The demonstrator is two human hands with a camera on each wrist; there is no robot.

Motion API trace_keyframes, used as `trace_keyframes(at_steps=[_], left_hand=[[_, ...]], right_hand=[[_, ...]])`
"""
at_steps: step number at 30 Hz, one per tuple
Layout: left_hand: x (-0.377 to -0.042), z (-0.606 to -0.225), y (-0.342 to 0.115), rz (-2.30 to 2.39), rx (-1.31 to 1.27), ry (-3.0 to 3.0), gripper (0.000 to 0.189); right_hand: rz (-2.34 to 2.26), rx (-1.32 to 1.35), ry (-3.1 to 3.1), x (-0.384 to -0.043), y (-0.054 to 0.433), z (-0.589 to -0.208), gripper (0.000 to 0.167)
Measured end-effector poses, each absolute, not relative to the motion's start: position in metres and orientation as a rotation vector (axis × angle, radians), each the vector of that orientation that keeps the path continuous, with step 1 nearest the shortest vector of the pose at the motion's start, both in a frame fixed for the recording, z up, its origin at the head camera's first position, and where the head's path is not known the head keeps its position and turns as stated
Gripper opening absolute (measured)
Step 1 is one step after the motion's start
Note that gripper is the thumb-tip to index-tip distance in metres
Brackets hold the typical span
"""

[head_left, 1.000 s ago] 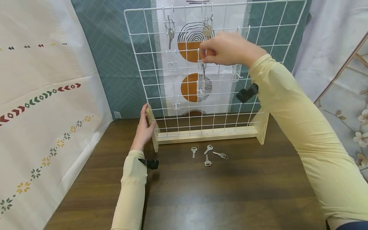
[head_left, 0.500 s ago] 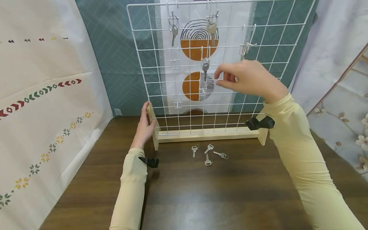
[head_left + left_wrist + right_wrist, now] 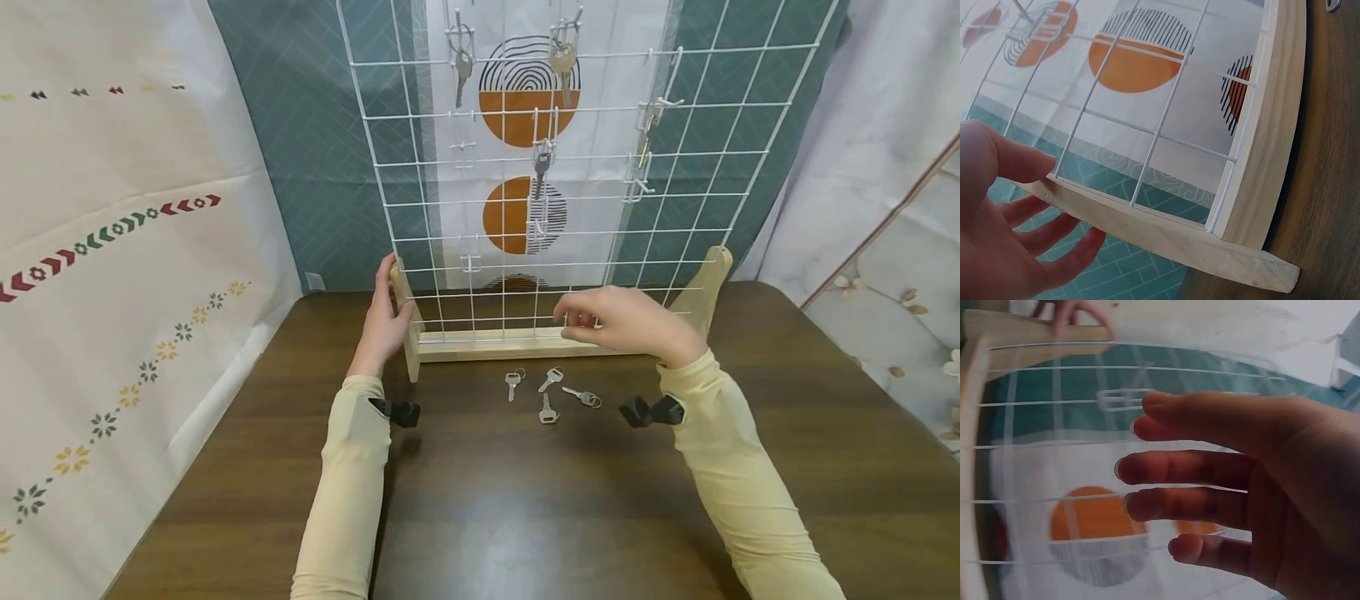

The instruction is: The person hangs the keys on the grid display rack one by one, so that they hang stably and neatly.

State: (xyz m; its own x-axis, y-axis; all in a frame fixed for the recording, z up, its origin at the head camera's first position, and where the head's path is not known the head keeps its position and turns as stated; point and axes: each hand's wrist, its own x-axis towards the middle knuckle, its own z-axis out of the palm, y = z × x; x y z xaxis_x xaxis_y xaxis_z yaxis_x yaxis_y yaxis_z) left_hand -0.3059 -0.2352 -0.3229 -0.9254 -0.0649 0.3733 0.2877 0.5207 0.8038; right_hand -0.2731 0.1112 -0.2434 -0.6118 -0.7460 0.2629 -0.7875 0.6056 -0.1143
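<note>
My left hand (image 3: 384,329) holds the left wooden upright (image 3: 408,333) of a stand carrying a white wire grid (image 3: 480,319). In the left wrist view its thumb lies at the wood's front edge, fingers on the other side. My right hand (image 3: 626,321), fingers loosely bent and holding nothing, is in front of the grid's lower right, above the table. Below and left of it lie several loose keys, among them one with a ring (image 3: 512,382) and a plain one (image 3: 548,412). Other keys hang from grid hooks: one upper left (image 3: 463,67), one upper middle (image 3: 562,60), one lower (image 3: 542,162).
White hooks without keys, such as a lower-left hook (image 3: 470,263) and a right-hand hook (image 3: 639,190), hang on the grid. The stand's right wooden upright (image 3: 705,287) is behind my right hand. A brown table (image 3: 480,508) lies beneath; a patterned cloth (image 3: 150,250) borders the left.
My right hand has left the key on the middle hook and come down toward the table. My left hand stays on the upright. The head view has tilted downward.
</note>
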Motion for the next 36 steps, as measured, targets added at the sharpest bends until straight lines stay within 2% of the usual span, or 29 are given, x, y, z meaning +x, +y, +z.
trace_keyframes(at_steps=[6, 16, 24, 28, 32, 36], left_hand=[[-0.308, -0.321, -0.234, -1.38, -0.177, -2.389, 0.076], [-0.307, -0.322, -0.234, -1.403, -0.177, -2.384, 0.075], [-0.306, -0.321, -0.235, -1.395, -0.186, -2.398, 0.075], [-0.306, -0.322, -0.235, -1.395, -0.184, -2.399, 0.076], [-0.306, -0.323, -0.234, -1.397, -0.183, -2.407, 0.075], [-0.305, -0.324, -0.233, -1.396, -0.185, -2.407, 0.075]], right_hand=[[0.386, 1.248, -2.782, -0.291, 0.098, -0.28, 0.012], [0.481, 1.188, -2.862, -0.315, 0.085, -0.316, 0.012], [0.45, 1.335, -2.888, -0.321, 0.062, -0.351, 0.038], [0.349, 1.354, -2.963, -0.322, 0.058, -0.364, 0.045], [0.295, 1.354, -3.007, -0.322, 0.059, -0.368, 0.041], [0.265, 1.363, -2.941, -0.321, 0.059, -0.37, 0.025]])
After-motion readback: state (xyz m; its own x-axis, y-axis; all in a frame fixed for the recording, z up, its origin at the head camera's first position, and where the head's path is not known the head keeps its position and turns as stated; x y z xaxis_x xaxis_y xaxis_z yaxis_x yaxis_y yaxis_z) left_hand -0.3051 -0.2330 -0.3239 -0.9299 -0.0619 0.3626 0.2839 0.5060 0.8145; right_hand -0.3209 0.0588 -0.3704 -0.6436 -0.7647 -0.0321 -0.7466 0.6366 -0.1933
